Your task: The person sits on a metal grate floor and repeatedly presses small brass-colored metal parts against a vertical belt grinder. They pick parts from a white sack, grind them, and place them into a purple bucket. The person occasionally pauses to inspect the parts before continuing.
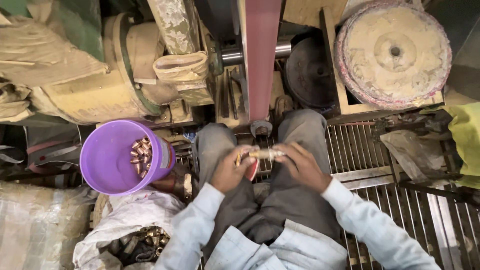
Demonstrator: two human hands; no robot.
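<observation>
Left hand (229, 172), right hand (299, 167) curled together over lap.

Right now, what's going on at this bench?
A seated person holds a short brass-coloured rod across the lap: the left hand grips one end, the right hand the other. Just ahead runs a reddish sanding belt. By the left knee stands a purple bucket holding a few small brass pieces; below it, an open sack holds more brass parts. A dusty buffing wheel lies at upper right.
</observation>
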